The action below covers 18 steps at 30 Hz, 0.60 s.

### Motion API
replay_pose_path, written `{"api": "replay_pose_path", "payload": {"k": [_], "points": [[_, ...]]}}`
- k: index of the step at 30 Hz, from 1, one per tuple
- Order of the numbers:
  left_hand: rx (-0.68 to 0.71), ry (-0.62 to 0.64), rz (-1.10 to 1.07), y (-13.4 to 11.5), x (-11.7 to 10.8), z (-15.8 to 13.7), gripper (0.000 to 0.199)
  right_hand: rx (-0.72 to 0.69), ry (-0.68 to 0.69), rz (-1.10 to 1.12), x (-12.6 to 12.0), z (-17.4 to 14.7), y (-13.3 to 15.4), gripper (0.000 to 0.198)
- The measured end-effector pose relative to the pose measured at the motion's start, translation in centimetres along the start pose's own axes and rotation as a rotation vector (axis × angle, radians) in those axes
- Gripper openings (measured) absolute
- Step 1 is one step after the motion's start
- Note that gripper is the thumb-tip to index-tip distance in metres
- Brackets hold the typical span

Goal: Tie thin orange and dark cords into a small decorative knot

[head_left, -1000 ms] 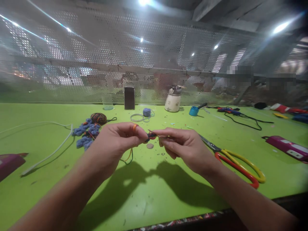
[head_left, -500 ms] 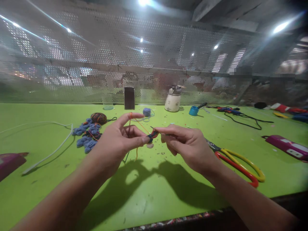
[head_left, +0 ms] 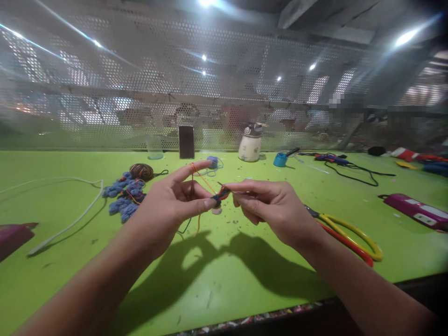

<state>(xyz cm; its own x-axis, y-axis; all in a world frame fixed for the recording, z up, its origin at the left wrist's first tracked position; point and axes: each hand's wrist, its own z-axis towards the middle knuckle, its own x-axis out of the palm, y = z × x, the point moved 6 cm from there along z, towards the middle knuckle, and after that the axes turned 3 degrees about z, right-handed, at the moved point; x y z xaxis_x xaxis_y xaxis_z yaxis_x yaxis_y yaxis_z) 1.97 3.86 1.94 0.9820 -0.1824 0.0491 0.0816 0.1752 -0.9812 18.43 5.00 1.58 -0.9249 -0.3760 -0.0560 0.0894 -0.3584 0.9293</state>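
My left hand (head_left: 175,196) pinches a small dark blue and red crochet piece (head_left: 217,199) between thumb and finger. Orange and dark yarn (head_left: 192,173) is looped round its raised index finger and runs down to the piece. My right hand (head_left: 268,200) is closed on a thin crochet hook (head_left: 220,184), whose tip shows at the top of the piece; most of the hook is hidden by the fingers. Left of my left hand lie blue crocheted pieces (head_left: 122,205) and a ball of dark multicoloured yarn (head_left: 141,171).
Scissors (head_left: 350,233) with red and yellow handles lie by my right forearm. A purple power strip (head_left: 413,211) is at the right, a white cable (head_left: 77,224) at the left. Behind stand a phone (head_left: 186,142), a bottle (head_left: 250,144), a blue pot (head_left: 280,159) and blue yarn (head_left: 212,162).
The whole view has shifted slightly. Both hands keep nearly the same pose, the hook and yarn moving only a little at the crochet piece.
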Motion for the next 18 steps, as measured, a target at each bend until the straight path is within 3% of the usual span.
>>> {"api": "replay_pose_path", "payload": {"k": [18], "points": [[-0.019,-0.064,-0.091,0.09,-0.17,-0.27,0.054,0.014,0.021,-0.046,0.35,0.04,0.23,0.027]]}}
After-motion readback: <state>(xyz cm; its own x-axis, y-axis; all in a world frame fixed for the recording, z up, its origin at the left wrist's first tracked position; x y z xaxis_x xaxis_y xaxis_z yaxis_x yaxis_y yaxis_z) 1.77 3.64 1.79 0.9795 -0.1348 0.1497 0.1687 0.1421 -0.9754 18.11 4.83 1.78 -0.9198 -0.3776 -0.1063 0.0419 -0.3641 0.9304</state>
